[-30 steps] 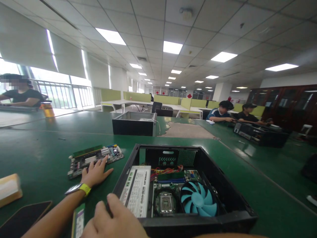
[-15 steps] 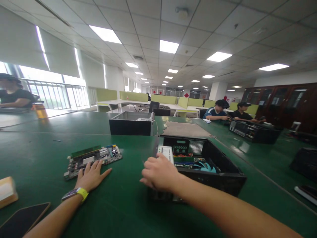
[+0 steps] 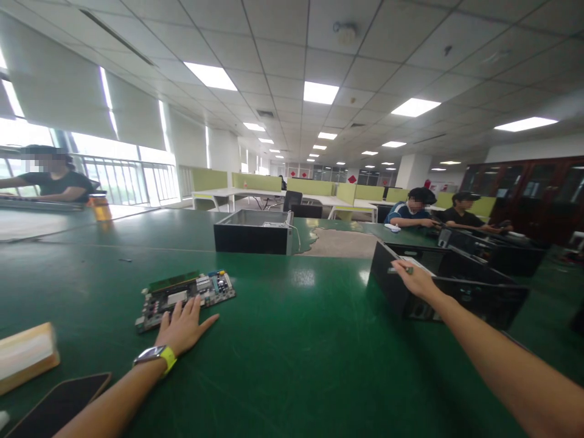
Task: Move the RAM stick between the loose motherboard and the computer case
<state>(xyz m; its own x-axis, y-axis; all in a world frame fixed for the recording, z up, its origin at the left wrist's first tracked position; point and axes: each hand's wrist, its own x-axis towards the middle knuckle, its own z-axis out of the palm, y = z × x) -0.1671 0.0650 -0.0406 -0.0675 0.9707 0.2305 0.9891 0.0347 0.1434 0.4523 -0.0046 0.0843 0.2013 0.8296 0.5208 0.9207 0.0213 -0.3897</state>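
Note:
My left hand lies flat with fingers spread on the green table, its fingertips on the near edge of a loose motherboard. A yellow-banded watch sits on that wrist. My right arm stretches far to the right, and my right hand grips the near top rim of an open black computer case. The case stands well away from me at the right, and its inside is mostly hidden from this angle.
A second open case stands at mid-table. A tan block and a dark phone lie at the near left. One person sits far left by an orange bottle; two people work at cases far right.
My right hand has pushed the black case from right in front of me away to the right, the arm stretching out. My left hand stayed on the motherboard.

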